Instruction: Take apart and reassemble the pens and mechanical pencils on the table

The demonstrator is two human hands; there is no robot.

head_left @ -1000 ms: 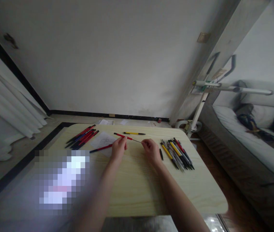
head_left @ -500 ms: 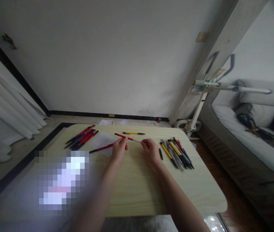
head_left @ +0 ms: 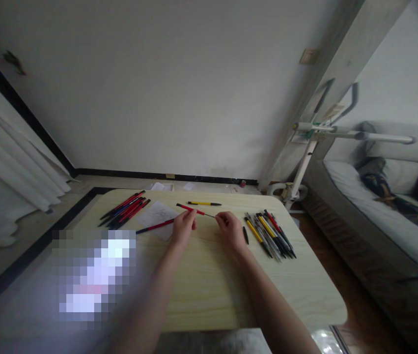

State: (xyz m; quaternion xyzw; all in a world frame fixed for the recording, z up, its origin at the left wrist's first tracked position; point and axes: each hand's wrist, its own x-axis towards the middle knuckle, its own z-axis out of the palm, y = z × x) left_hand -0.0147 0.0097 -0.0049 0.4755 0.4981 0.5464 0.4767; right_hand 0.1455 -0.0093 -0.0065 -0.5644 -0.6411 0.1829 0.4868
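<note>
My left hand (head_left: 182, 227) pinches a red pen barrel (head_left: 186, 208) and holds it just above the light wooden table (head_left: 212, 280). A thin refill (head_left: 209, 215) sticks out of the barrel's right end, and my right hand (head_left: 230, 228) pinches its tip. A red and black pen (head_left: 154, 226) lies just left of my left hand. A small black pen part (head_left: 246, 235) lies on the table right of my right hand.
A bunch of red and dark pens (head_left: 125, 208) lies at the far left, beside a white paper sheet (head_left: 159, 217). A yellow pen (head_left: 204, 203) lies behind my hands. A pile of mixed pens (head_left: 269, 232) lies at the right. A sofa (head_left: 381, 206) stands beyond the table's right edge.
The red barrel has shifted a little to the right, toward my right hand, so less of the refill shows between my hands.
</note>
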